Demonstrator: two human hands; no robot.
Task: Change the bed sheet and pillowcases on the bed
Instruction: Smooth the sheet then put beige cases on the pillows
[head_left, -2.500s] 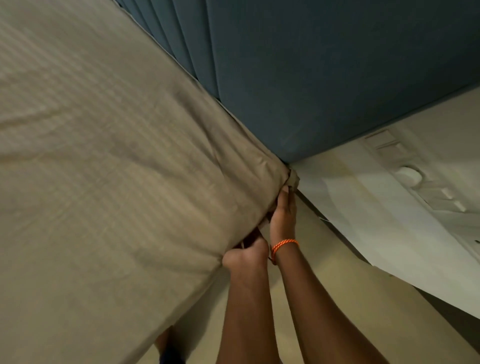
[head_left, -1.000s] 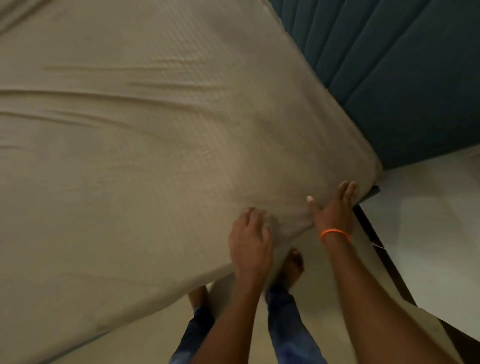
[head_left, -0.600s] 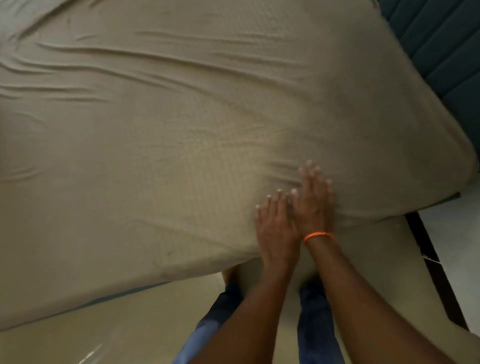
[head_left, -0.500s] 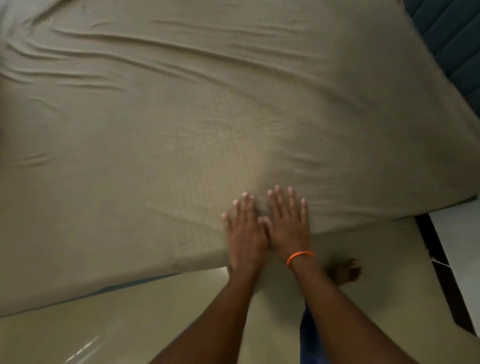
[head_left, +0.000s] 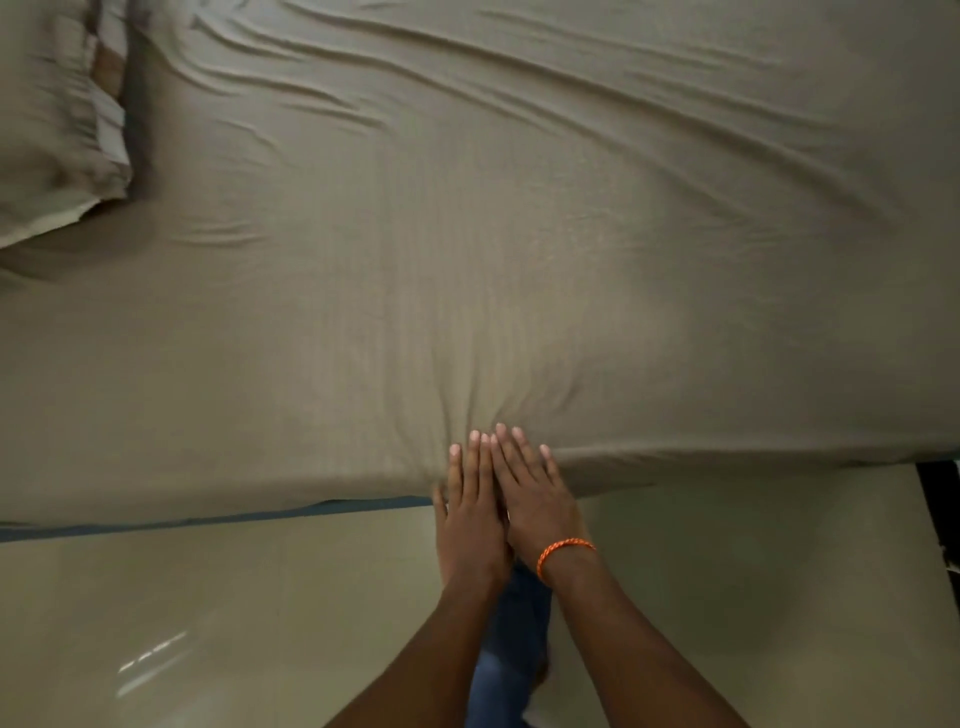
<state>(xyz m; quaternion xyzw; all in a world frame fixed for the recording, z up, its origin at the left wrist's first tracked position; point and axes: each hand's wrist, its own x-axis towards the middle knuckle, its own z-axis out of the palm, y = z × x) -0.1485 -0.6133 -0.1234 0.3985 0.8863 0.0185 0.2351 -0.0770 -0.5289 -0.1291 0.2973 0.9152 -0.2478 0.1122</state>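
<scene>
A beige bed sheet (head_left: 493, 270) covers the whole mattress, with diagonal wrinkles across its far half. My left hand (head_left: 470, 512) and my right hand (head_left: 532, 493) lie flat side by side, fingers straight, pressing the sheet at the near edge of the mattress. An orange cord bracelet (head_left: 563, 552) circles my right wrist. A pillow (head_left: 54, 124) in a beige striped case lies at the far left of the bed.
A blue strip of the bed base (head_left: 218, 519) shows under the sheet's edge to the left of my hands. Glossy beige floor (head_left: 208, 623) fills the foreground. A dark strip (head_left: 937, 512) runs along the right edge. My jeans-clad leg (head_left: 511, 649) stands between my arms.
My hands left the mattress corner by the blue headboard and slid left along the side edge, now flat together. The view swung left, so the headboard is gone and the pillow shows.
</scene>
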